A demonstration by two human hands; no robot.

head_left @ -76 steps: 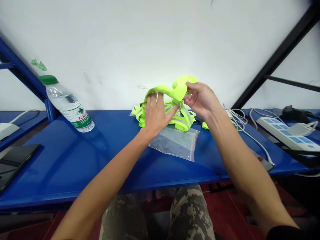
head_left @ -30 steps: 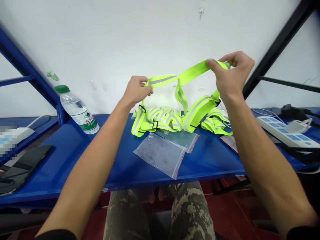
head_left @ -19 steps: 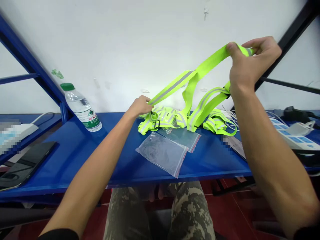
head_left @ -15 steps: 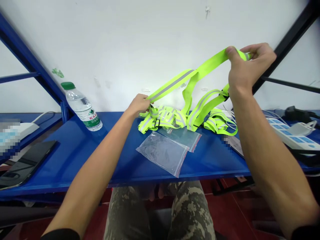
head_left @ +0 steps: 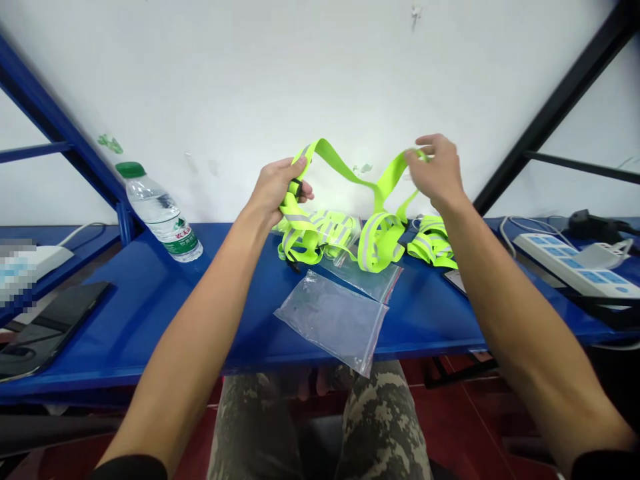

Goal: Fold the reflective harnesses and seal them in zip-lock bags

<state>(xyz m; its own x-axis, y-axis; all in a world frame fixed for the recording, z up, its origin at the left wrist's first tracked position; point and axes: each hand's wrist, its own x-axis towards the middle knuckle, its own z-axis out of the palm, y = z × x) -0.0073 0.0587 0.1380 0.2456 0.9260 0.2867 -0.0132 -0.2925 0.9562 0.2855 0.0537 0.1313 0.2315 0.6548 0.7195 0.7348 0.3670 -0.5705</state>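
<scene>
My left hand (head_left: 280, 187) is closed on a neon yellow-green strap (head_left: 345, 167) with a grey stripe, near a black buckle (head_left: 296, 188). To the right, my right hand (head_left: 436, 167) pinches another part of the same strap, which sags between the hands in a V. Its lower loops hang down to the tabletop. More folded straps (head_left: 433, 243) lie at the right, and a bundle in clear plastic (head_left: 336, 230) sits behind. Two clear zip bags lie in front, the nearer bag (head_left: 333, 320) reaching past the table edge.
A water bottle (head_left: 165, 217) with a green cap stands at the left of the blue table (head_left: 200, 333). A black phone (head_left: 55, 327) lies far left. White power strips (head_left: 575, 270) and cables are at the right, and a white wall rises behind.
My right hand has come down and left, so the strap has gone slack. My left hand has turned and risen slightly, lifting the buckle end. The nearer bag has shifted toward me.
</scene>
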